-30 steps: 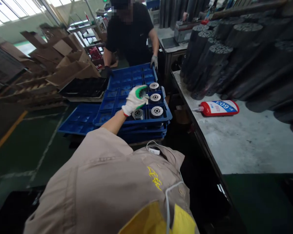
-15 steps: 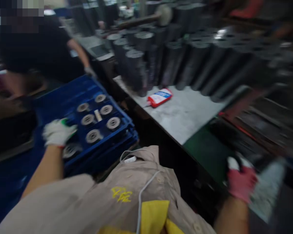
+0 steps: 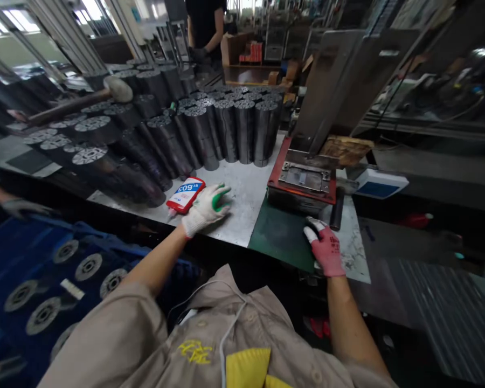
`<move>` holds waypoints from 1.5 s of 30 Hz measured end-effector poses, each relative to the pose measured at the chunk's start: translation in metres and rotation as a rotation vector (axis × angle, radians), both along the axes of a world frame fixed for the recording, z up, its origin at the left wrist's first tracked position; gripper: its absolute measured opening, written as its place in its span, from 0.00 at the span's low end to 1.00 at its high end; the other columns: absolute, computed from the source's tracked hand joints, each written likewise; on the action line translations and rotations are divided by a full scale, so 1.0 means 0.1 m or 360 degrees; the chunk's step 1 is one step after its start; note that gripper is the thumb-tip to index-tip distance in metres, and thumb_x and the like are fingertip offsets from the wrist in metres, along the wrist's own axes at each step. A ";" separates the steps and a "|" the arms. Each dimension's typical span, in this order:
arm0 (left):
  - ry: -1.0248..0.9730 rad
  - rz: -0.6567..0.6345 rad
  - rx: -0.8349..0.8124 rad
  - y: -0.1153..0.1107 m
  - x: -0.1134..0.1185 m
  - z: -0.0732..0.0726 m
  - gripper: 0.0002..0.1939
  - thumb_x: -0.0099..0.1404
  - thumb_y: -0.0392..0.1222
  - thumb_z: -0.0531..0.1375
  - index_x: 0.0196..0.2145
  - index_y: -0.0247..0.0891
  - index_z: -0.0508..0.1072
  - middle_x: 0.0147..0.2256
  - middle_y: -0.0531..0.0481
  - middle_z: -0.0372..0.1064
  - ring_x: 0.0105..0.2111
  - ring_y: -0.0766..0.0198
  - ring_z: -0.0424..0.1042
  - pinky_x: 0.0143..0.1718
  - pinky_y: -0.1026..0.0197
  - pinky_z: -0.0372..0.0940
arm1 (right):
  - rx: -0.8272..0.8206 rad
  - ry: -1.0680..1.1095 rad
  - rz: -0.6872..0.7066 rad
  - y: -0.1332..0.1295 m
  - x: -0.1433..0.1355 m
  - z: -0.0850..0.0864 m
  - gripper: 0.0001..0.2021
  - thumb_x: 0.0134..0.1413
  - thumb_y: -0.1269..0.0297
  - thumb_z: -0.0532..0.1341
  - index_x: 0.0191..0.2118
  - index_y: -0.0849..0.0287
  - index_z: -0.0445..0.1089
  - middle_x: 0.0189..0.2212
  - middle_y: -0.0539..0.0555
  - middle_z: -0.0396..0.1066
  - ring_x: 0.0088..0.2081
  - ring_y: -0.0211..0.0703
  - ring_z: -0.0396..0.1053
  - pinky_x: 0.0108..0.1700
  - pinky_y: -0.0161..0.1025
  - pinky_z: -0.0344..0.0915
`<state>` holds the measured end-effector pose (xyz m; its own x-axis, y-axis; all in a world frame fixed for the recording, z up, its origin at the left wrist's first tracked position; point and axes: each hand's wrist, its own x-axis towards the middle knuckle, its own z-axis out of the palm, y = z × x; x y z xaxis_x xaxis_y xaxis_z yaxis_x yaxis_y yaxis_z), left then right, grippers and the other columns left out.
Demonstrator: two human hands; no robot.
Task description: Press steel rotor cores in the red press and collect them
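Observation:
My left hand (image 3: 210, 207), in a white knit glove with green on it, is over the metal tabletop (image 3: 236, 188). Its fingers are apart, and nothing shows in them. Close by its wrist lies a red bottle (image 3: 186, 195) with a white and blue label marked 603. My right hand (image 3: 326, 248), in a pink glove with white fingertips, is curled at the front of a green mat (image 3: 281, 237). Something dark shows between its thumb and fingers, too unclear to name. Just beyond it are a dark cylinder (image 3: 337, 213) and a red-edged metal fixture (image 3: 303, 178).
Dark slotted cylinders (image 3: 244, 129) stand in rows behind the bottle, with a mallet (image 3: 119, 89) across some. At lower left, a blue crate (image 3: 8, 253) holds round-ended parts. A co-worker's gloved hand (image 3: 26, 207) is beside it; another person (image 3: 206, 27) stands behind.
The view has turned right. My left hand has left the parts in the blue crate and moved over the tabletop beside the red bottle. My right hand stays near the mat.

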<state>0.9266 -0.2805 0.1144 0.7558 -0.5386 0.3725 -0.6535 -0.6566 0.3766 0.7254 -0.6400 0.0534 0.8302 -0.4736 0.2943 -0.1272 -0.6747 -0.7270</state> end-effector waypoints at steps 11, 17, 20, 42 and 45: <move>-0.0022 -0.0022 -0.0067 -0.31 0.38 -0.46 0.23 0.72 0.44 0.60 0.62 0.36 0.74 0.66 0.38 0.69 0.68 0.48 0.66 0.72 0.44 0.62 | 0.0607 -0.0081 0.0549 1.40 1.48 0.52 0.37 0.59 0.60 0.67 0.72 0.56 0.61 0.67 0.63 0.67 0.63 0.53 0.70 0.68 0.52 0.66; 0.0085 -0.0079 -0.0264 -0.31 0.41 -0.48 0.20 0.73 0.42 0.58 0.59 0.39 0.76 0.63 0.42 0.73 0.67 0.51 0.68 0.74 0.46 0.61 | 0.0439 0.0177 -0.0406 1.49 2.92 0.52 0.40 0.60 0.64 0.65 0.74 0.67 0.52 0.68 0.72 0.60 0.72 0.59 0.56 0.73 0.55 0.53; 0.0079 -0.0079 -0.0284 -0.33 0.40 -0.48 0.20 0.72 0.41 0.59 0.59 0.41 0.76 0.62 0.44 0.74 0.66 0.52 0.70 0.73 0.46 0.63 | 0.0410 0.0218 -0.0625 1.28 3.21 0.46 0.43 0.56 0.67 0.65 0.75 0.68 0.50 0.70 0.75 0.55 0.72 0.63 0.55 0.74 0.59 0.48; 0.0113 -0.0044 -0.0276 -0.39 0.42 -0.51 0.22 0.71 0.47 0.61 0.60 0.40 0.76 0.64 0.40 0.72 0.66 0.45 0.70 0.71 0.40 0.65 | 0.0368 0.0163 -0.0638 1.04 3.35 0.30 0.47 0.43 0.64 0.74 0.68 0.68 0.56 0.67 0.74 0.63 0.69 0.59 0.63 0.72 0.53 0.56; 0.0103 -0.0048 -0.0392 -0.38 0.45 -0.51 0.23 0.71 0.47 0.61 0.60 0.41 0.75 0.63 0.42 0.73 0.65 0.47 0.71 0.71 0.42 0.65 | 0.0364 0.0165 -0.0589 1.11 3.21 0.32 0.49 0.42 0.65 0.74 0.69 0.71 0.55 0.67 0.75 0.63 0.69 0.59 0.63 0.72 0.51 0.56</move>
<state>0.9714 -0.3185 0.0635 0.7674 -0.4600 0.4467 -0.6406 -0.5205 0.5645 1.0461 -0.5288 0.0852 0.6120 -0.7876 0.0719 -0.4098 -0.3936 -0.8229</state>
